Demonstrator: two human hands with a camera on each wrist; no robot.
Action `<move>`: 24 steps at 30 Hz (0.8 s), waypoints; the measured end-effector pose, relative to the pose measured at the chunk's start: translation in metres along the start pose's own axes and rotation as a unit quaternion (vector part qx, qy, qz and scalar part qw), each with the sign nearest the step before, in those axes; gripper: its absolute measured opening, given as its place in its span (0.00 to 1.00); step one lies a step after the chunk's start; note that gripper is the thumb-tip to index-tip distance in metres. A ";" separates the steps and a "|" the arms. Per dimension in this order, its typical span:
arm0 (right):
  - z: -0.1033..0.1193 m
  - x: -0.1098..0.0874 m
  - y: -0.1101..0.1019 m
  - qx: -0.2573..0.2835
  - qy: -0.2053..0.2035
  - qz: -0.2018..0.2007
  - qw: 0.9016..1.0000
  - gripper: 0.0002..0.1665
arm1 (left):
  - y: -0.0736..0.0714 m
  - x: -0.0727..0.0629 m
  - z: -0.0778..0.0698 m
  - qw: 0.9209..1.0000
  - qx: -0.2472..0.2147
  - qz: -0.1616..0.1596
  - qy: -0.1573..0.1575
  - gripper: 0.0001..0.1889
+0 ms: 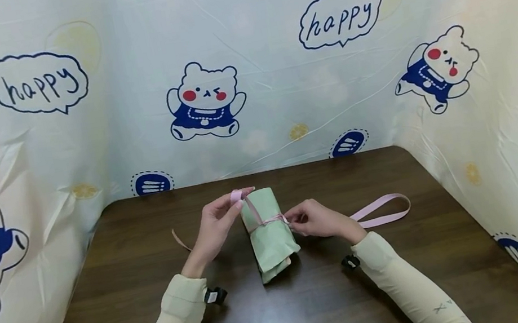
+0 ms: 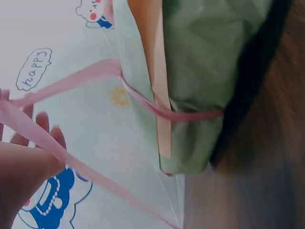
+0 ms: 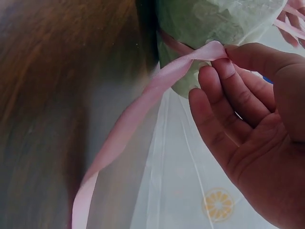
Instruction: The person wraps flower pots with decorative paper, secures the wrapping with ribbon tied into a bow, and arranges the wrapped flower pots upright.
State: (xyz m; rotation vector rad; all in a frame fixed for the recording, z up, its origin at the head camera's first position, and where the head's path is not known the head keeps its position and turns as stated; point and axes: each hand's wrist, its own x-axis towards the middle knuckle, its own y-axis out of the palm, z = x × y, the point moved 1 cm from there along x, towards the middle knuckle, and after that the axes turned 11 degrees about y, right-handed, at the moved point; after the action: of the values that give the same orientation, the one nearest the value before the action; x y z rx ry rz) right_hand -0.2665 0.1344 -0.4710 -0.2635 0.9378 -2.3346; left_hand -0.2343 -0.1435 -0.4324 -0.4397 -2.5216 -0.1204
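Note:
A parcel in pale green wrapping paper (image 1: 276,250) lies on the table with pink ribbon (image 1: 382,220) tied round its middle. A peach-coloured paper edge (image 2: 164,133) shows at one end in the left wrist view. To the parcel's upper left, my left hand (image 1: 217,220) holds a ribbon length between thumb and fingers, and that length runs taut to the band. My right hand (image 1: 317,217), at the parcel's right side, pinches the ribbon (image 3: 217,50) close to the paper. From there a long tail hangs past the wrist and curls into a loop on the table.
The dark wooden table (image 1: 413,284) has rounded far corners. Pale printed cloth (image 1: 272,85) with bears and speech bubbles surrounds its back and sides. Another ribbon end (image 1: 179,240) lies left of my left wrist. Small black devices (image 1: 216,295) are strapped at both wrists.

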 end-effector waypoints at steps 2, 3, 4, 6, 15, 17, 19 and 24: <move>0.000 -0.002 -0.001 -0.003 0.004 0.001 1.000 0.13 | 0.005 0.004 0.001 1.000 -0.023 -0.005 0.003 0.18; 0.000 -0.003 -0.002 -0.005 0.006 0.002 1.000 0.13 | 0.007 0.006 0.001 1.000 -0.027 -0.009 0.004 0.19; 0.000 -0.004 -0.002 -0.008 0.010 0.002 1.000 0.14 | 0.009 0.007 0.001 1.000 -0.024 -0.015 0.003 0.19; 0.000 -0.006 -0.003 -0.015 0.012 0.002 1.000 0.15 | 0.014 0.010 0.002 0.999 -0.021 -0.027 0.000 0.20; -0.001 -0.023 -0.014 -0.028 0.013 0.000 1.000 0.07 | 0.027 0.014 0.007 0.994 0.012 -0.102 0.022 0.13; 0.000 -0.028 -0.019 -0.024 0.020 -0.006 0.999 0.06 | 0.028 0.015 0.010 0.994 -0.003 -0.106 0.028 0.11; 0.002 -0.032 -0.024 -0.016 0.029 -0.013 0.999 0.08 | 0.030 0.015 0.012 0.994 -0.008 -0.101 0.029 0.10; 0.006 -0.038 -0.033 0.011 0.040 -0.033 0.999 0.10 | 0.035 0.015 0.014 0.997 0.005 -0.081 0.015 0.10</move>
State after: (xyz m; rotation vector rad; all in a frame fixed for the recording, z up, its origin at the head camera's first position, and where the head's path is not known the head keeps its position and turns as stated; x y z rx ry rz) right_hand -0.2490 0.1728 -0.4426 -0.1946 0.9544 -2.4302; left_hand -0.2418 -0.1033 -0.4357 -0.2275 -2.5236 -0.1739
